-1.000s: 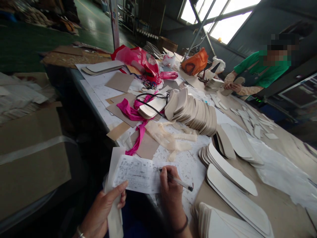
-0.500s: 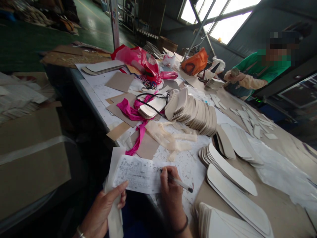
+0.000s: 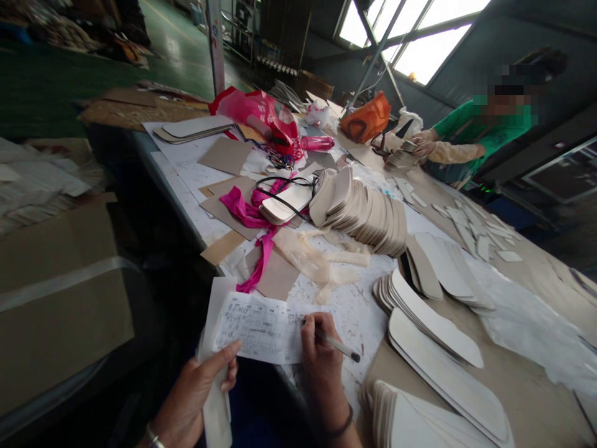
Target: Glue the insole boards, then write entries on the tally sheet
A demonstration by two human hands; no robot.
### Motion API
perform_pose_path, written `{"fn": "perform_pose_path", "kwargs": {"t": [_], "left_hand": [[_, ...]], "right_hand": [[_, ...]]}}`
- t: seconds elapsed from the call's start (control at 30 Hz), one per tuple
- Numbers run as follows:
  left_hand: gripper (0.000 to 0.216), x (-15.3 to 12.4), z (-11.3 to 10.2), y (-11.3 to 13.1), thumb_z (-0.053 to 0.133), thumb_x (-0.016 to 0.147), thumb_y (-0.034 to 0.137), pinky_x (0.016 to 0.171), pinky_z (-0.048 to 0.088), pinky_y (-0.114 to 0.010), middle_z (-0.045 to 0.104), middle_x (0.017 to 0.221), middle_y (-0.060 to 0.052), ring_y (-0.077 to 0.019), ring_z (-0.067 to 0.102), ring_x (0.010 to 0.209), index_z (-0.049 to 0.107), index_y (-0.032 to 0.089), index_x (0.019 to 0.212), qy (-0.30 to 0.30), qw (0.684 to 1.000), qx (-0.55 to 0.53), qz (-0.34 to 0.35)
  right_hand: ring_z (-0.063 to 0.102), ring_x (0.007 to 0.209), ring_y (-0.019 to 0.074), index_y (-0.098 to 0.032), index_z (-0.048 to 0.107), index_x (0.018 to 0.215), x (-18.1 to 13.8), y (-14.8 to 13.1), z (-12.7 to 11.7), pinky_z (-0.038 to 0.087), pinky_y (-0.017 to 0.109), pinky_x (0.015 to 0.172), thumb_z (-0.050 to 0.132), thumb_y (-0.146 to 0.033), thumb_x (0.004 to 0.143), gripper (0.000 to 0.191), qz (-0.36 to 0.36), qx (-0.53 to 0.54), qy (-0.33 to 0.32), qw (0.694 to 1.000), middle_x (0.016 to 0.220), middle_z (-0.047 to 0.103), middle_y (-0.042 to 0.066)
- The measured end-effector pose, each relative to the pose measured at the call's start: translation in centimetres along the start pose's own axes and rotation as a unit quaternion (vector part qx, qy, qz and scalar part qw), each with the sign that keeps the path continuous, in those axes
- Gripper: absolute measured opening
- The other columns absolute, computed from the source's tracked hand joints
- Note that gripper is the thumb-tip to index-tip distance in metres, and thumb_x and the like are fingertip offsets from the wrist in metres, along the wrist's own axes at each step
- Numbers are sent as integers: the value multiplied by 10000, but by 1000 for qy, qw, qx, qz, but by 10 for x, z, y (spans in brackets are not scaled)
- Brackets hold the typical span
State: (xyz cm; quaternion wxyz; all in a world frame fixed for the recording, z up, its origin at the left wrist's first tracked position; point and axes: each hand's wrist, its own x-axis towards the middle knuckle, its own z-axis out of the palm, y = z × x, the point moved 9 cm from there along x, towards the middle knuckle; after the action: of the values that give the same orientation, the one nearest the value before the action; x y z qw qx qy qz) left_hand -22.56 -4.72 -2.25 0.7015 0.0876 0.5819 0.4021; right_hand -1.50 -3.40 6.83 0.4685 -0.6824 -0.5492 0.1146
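While the right hand (image 3: 321, 361) grips a pen (image 3: 336, 345), fingers clamped round its barrel, the tip rests on a printed paper slip (image 3: 261, 326) at the near edge of the counter (image 3: 527, 386). Left hand (image 3: 196, 392): thumb pressed on the slip's near left corner, fingers curled under it. Right of the slip, fanned stacks of pale insoles (image 3: 433, 323). Beyond the slip, pink ribbon (image 3: 254, 218) and a toppled insole row (image 3: 368, 214). Far beyond, a person in green (image 3: 471, 134) handles another stack.

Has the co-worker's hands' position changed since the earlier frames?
Yes. The co-worker's hands have shifted left along the far table edge, nearer the orange bag, and now rest on a small stack of insoles.
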Motion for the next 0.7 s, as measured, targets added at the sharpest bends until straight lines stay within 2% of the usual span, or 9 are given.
{"fn": "perform_pose_path", "kwargs": {"t": [0.17,0.33,0.5,0.7], "left_hand": [[431,1,-1,0,858,473,298,401,357,-186,526,552,20,-89,440,504,610,112,773,-11,1000,6,13],[440,-3,2,3,854,486,314,402,357,-186,524,556,20,-84,438,499,614,104,790,-24,999,2,26],[432,-8,6,10,858,473,281,395,344,-176,521,551,24,-77,438,491,602,103,774,-22,999,-9,42],[383,-7,7,11,839,495,236,385,336,-169,513,542,18,-74,439,482,608,86,760,-20,999,-20,39]], "right_hand": [[548,606,146,-207,513,722,1,6,-14,446,250,584,438,-311,911,228,36,34,64,997,656,573,-4],[529,577,147,-201,519,722,-1,6,-29,432,260,571,464,-387,903,266,53,58,125,989,625,545,-14],[575,642,167,-201,537,765,-5,8,-26,459,285,624,460,-441,910,291,80,71,57,993,670,562,-3],[564,622,154,-207,547,774,-7,-2,-21,452,255,577,459,-389,922,251,18,60,-10,998,669,564,-4]]}}
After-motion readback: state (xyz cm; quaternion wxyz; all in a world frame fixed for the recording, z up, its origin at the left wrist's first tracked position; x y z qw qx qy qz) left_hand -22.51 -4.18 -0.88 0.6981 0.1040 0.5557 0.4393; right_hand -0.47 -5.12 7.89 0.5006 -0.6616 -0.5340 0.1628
